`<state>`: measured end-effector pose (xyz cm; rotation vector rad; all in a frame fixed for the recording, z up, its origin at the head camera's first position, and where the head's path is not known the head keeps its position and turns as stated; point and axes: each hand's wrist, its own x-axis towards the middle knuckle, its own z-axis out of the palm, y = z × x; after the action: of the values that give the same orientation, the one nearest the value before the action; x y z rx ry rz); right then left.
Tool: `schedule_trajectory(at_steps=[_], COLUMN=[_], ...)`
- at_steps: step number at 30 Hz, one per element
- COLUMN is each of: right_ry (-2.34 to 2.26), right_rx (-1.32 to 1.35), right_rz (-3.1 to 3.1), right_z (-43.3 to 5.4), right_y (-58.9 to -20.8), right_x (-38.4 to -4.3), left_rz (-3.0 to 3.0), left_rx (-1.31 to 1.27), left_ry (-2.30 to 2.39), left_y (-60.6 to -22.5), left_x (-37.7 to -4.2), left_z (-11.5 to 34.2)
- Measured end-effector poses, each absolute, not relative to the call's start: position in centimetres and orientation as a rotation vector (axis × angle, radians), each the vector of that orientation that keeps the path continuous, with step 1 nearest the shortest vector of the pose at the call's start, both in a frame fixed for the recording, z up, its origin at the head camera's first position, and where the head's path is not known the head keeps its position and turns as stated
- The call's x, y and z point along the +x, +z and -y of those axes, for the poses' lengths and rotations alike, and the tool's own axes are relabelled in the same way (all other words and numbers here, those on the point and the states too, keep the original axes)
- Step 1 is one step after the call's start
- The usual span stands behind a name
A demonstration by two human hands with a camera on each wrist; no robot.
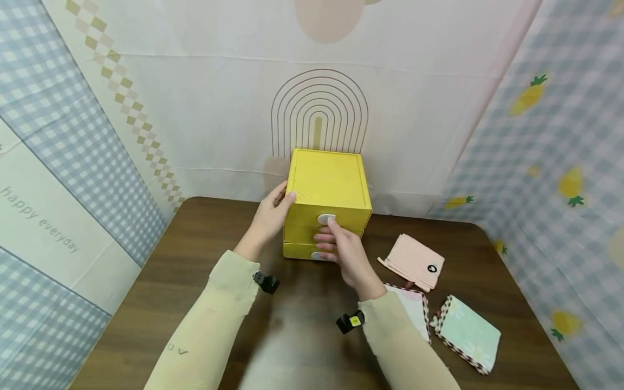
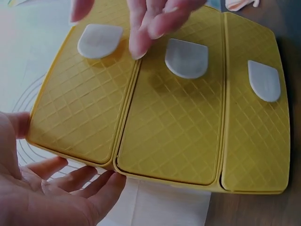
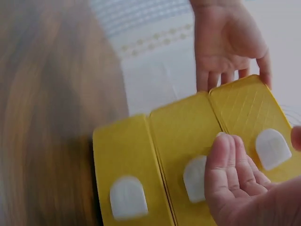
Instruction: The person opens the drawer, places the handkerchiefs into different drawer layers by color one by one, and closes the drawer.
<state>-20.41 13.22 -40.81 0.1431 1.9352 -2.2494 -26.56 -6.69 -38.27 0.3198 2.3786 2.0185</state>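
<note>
A yellow box of three stacked drawers (image 1: 329, 179) stands at the back of the table, each drawer front with a white rounded tab. My left hand (image 1: 268, 216) holds the box's upper left corner, thumb at the top edge and fingers along the side. In front of the drawers is my right hand (image 1: 350, 255), its fingers nearly straight. The thumb is close to the top tab (image 2: 99, 41), while the fingers reach over the middle tab (image 3: 194, 179), partly covering it in the right wrist view. The bottom tab (image 2: 264, 81) shows fully in the left wrist view.
On the right of the brown table (image 1: 195, 303) lie a folded pink cloth (image 1: 414, 259), a white cloth with a checked edge (image 1: 411, 311), partly behind the right sleeve, and a mint green cloth (image 1: 470, 331). Printed fabric hangs behind and at both sides.
</note>
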Motion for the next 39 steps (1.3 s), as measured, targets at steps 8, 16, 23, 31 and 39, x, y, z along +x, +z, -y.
schedule_trajectory(at_steps=[8,16,23,31,39], right_ry=[-2.406,-2.399,-2.382,-2.378,-2.411], right_rx=[0.364,0.402,0.404,0.372,0.395], right_rz=[-1.816,-1.907,-1.922,-1.934,-1.933], right_z=[-11.2,-11.0,-11.3,-10.8,-11.0], right_y=[-41.1,-41.5,-42.0,-42.1,-41.6], right_x=[-22.1,-22.7,-22.2,-21.7,-21.9], left_rz=[-2.103,-1.973,-1.943,-1.923,-1.891], left_rx=[0.145,0.197,0.205,0.234,0.236], left_ry=[2.139,2.173,2.181,2.244,2.222], left_y=[-38.1,-38.4,-39.0,-39.4,-38.9], left_x=[-28.0,-28.4,-28.0,-27.5,-28.2], left_z=[7.5,7.9,7.9,8.1,7.8])
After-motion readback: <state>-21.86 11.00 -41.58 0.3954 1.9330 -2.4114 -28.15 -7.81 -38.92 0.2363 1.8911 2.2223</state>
